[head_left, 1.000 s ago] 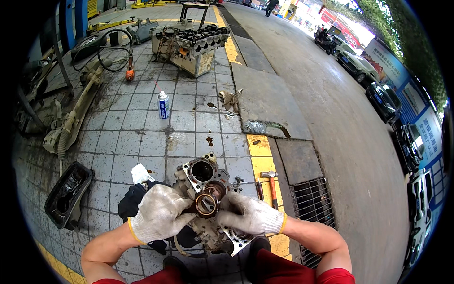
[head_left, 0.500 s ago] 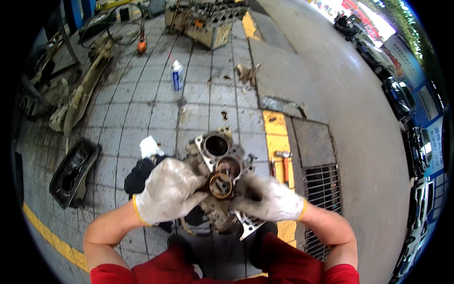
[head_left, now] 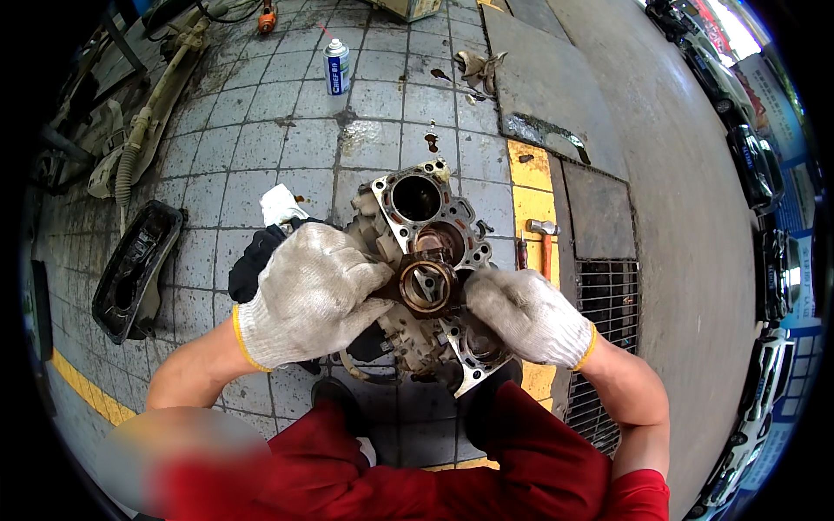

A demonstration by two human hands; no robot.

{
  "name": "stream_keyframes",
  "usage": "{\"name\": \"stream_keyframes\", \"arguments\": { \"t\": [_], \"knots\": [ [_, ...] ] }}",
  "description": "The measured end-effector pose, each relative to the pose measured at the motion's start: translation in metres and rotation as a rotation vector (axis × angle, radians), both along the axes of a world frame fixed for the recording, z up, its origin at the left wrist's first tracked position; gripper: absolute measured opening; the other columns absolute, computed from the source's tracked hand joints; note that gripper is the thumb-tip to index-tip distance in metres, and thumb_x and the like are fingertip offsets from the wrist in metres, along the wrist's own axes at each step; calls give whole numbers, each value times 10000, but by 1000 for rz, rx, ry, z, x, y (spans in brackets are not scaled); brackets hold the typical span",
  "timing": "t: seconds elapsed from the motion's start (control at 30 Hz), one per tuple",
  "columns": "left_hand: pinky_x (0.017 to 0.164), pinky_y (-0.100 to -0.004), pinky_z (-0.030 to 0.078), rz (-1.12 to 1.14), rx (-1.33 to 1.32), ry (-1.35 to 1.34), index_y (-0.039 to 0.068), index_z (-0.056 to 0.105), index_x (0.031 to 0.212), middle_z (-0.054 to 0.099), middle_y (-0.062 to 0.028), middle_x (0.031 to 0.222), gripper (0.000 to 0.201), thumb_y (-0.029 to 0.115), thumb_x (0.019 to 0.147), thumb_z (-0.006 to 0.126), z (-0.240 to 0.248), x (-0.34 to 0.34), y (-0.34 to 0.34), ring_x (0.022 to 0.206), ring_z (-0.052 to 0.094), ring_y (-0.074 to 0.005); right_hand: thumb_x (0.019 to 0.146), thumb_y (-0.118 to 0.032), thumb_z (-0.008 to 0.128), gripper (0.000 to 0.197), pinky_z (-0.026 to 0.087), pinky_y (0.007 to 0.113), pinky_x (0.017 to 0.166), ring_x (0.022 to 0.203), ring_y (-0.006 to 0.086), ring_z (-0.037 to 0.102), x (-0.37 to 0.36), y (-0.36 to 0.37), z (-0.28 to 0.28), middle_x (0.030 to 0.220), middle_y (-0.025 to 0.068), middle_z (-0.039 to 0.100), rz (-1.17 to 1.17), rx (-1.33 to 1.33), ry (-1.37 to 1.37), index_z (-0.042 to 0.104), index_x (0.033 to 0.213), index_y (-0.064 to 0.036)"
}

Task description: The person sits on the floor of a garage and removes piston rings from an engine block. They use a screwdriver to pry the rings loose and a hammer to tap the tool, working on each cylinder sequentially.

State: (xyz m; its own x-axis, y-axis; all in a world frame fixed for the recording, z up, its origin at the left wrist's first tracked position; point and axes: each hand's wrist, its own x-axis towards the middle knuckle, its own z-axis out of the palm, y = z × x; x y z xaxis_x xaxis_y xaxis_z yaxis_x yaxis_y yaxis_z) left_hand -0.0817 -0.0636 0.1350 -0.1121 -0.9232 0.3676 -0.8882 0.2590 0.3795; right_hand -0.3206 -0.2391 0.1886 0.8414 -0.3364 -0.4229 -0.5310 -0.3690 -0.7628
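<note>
An engine block (head_left: 476,253) with round cylinder bores lies on the tiled floor between my feet. Over its middle stands what looks like a connecting rod (head_left: 426,306), its ring-shaped, copper-brown end facing up. My left hand (head_left: 317,295), in a white knit glove with a yellow cuff, pinches the ring's left side between thumb and fingers. On the opposite side, the curled fingers of my right hand (head_left: 530,317), gloved alike, grip the ring's edge; its fingertips are partly hidden. The rod's lower part is out of sight behind the ring.
Left of the block lie a black cloth (head_left: 252,265) and a white wad (head_left: 280,205). A black oil pan (head_left: 135,269) rests farther left. A spray can (head_left: 336,69) stands ahead. To the right are a hammer (head_left: 546,247), a floor grate (head_left: 608,304) and a crumpled rag (head_left: 480,69).
The view has tipped downward and closer, so the block and floor things sit higher in it. Both hands stay at the ring; my right thumb, seen below it before, is now tucked in.
</note>
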Motion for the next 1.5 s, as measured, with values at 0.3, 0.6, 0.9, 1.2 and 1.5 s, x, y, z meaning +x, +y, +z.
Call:
{"name": "stream_keyframes", "arguments": {
  "t": [0.3, 0.6, 0.9, 1.2, 1.5],
  "knots": [
    [822, -467, 528, -1, -26, 3, 74, 789, 1056, 706, -76, 884, 389, 173, 709, 935, -8, 1, -3, 872, 679, -322, 1009, -247, 802, 281, 580, 425, 737, 781, 343, 706, -9, -6, -15, 852, 136, 688, 5, -85, -113, 725, 1177, -36],
    [804, -465, 528, -4, -52, 20, 72, 779, 1053, 706, -83, 889, 391, 159, 708, 941, -11, 3, -3, 859, 680, -323, 1030, -290, 752, 233, 582, 460, 754, 853, 320, 762, 0, -2, -9, 933, 122, 769, -24, 28, -106, 766, 1060, -59],
    [805, -458, 513, -10, -26, 49, 76, 781, 1009, 706, -74, 875, 365, 154, 698, 956, -7, -1, -8, 856, 677, -317, 979, -282, 821, 267, 575, 474, 726, 822, 389, 743, -7, -5, -4, 866, 146, 720, 88, -234, -127, 707, 1009, -42],
    [832, -456, 555, -6, -76, 7, 62, 784, 1007, 717, -73, 874, 384, 169, 674, 941, -10, 0, -8, 875, 710, -311, 1017, -331, 786, 307, 600, 426, 752, 818, 370, 754, -4, -6, -2, 870, 159, 738, 65, -158, -48, 735, 1105, -41],
    [869, -464, 551, -18, -41, 14, 67, 788, 1047, 739, -93, 941, 410, 171, 683, 943, -11, -1, -10, 942, 713, -323, 1042, -325, 753, 319, 590, 436, 719, 804, 343, 768, -6, -8, -1, 871, 180, 760, 59, -172, -117, 758, 1157, -27]
  ]
}}
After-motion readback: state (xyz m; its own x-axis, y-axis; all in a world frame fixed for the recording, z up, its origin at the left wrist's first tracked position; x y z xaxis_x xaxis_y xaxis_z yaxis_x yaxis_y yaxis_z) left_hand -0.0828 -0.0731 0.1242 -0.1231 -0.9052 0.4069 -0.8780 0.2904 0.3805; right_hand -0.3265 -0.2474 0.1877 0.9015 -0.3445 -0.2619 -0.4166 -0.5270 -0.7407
